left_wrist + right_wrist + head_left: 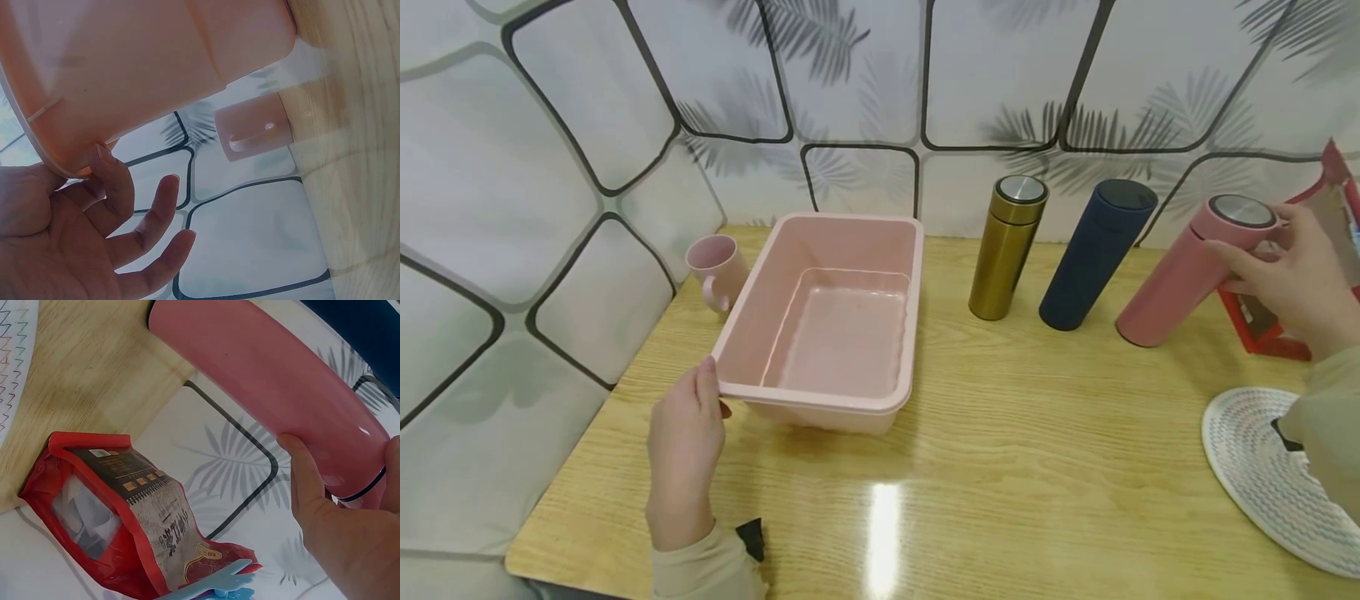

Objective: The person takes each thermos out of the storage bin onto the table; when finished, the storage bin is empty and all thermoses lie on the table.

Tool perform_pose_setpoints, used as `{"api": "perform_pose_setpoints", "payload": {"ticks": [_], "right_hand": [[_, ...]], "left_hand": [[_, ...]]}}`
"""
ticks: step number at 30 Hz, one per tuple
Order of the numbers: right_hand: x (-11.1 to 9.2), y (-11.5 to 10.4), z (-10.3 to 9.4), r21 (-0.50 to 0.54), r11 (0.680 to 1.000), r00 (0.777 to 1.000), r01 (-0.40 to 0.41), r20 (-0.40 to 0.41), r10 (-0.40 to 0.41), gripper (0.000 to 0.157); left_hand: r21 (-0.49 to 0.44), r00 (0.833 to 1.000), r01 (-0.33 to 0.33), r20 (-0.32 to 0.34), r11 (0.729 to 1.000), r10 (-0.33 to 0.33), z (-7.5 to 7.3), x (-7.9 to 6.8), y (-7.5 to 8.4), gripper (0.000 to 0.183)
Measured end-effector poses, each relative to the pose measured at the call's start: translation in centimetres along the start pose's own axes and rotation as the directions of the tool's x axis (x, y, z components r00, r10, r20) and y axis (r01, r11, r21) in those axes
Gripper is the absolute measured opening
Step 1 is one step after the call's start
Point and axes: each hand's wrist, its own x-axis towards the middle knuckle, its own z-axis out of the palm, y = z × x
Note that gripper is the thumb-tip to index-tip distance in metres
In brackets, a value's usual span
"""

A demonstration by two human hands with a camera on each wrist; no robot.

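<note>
A pink rectangular plastic basin [827,419] stands left of centre on the table. My left hand [685,442] pinches its near left rim corner; in the left wrist view the thumb is at the rim and the other fingers spread below the basin wall [119,69]. On the right, my right hand [1303,279] grips a pink thermos [1183,279] near its silver-topped lid. The right wrist view shows fingers around the top end of that thermos [262,381]. Beside it stand a navy thermos [1093,258] and a gold thermos [1006,258].
A pink mug [718,271] is left of the basin. A red package [1262,321] with light blue clips [228,584] sits behind my right hand. A round woven placemat [1247,467] lies at the right. Patterned fabric [865,100] backs the wooden table [1015,450].
</note>
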Motion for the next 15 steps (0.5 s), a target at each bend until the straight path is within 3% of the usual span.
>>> {"api": "perform_pose_setpoints", "payload": {"ticks": [15], "right_hand": [[-0.71,-0.31,0.28,-0.042,0.999,0.999,-0.009,0.034,0.011,0.077]], "left_hand": [[0.004,1.000,0.012,0.015,1.000,-0.012,-0.04,0.25,-0.12,0.061]]}}
